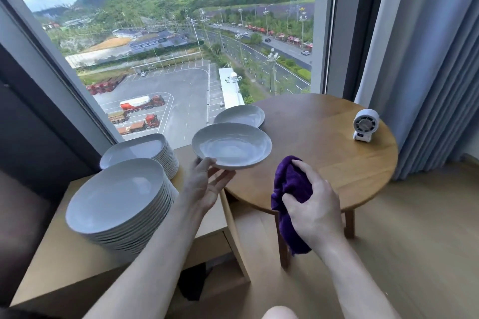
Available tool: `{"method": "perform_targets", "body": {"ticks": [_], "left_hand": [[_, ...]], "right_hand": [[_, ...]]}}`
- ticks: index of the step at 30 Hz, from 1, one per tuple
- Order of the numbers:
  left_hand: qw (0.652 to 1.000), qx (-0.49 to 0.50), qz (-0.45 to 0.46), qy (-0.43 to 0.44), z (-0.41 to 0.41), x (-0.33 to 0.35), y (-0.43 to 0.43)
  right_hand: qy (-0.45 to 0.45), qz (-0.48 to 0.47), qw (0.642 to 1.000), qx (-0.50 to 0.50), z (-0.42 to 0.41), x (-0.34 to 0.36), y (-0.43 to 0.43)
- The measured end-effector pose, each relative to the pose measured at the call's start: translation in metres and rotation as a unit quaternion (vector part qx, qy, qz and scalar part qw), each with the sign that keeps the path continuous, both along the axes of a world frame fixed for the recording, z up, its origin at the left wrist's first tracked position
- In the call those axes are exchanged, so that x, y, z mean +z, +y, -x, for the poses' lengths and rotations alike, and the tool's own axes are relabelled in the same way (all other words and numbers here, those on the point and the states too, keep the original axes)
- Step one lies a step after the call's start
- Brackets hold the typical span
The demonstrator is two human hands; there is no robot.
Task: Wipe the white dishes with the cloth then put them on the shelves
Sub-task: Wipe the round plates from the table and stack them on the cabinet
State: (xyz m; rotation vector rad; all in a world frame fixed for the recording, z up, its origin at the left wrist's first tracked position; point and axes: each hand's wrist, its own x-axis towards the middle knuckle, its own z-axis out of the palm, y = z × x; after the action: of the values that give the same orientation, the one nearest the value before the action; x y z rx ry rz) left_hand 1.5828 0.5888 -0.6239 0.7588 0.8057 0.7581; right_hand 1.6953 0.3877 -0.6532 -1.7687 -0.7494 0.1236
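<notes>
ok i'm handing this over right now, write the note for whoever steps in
Left hand holds a white dish by its near rim, in the air. Right hand grips the purple cloth, clear of that dish.
A second dish lies on the round table; near stack and far stack sit on the wooden unit at left.
Done: cannot tell which are wiped. To do: wipe the held dish, then shelve.

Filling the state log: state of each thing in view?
Held plate: in the air, left hand grips its near rim.
Cloth: bunched in right hand, apart from that plate.
Second plate: flat on the table.
Near stack: upright on the cabinet.
Far stack: upright, same cabinet.
Fan: upright on the table.
</notes>
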Motion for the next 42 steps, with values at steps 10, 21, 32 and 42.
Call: {"method": "perform_targets", "body": {"ticks": [10,21,32,42], "left_hand": [[0.999,-0.043,-0.005,-0.004,0.161,-0.032,-0.105],[0.997,-0.039,-0.070,0.017,0.270,-0.054,-0.136],[0.990,-0.101,-0.092,0.016,0.285,-0.055,-0.120],[0.980,-0.159,-0.112,0.046,0.286,-0.064,-0.120]], "right_hand": [[-0.058,-0.004,0.994,0.097,0.075,0.016,-0.020],[-0.125,0.134,0.932,0.313,0.150,-0.009,-0.011],[-0.290,0.210,0.851,0.385,0.196,-0.023,-0.010],[-0.373,0.133,0.833,0.387,0.190,-0.025,0.000]]}}
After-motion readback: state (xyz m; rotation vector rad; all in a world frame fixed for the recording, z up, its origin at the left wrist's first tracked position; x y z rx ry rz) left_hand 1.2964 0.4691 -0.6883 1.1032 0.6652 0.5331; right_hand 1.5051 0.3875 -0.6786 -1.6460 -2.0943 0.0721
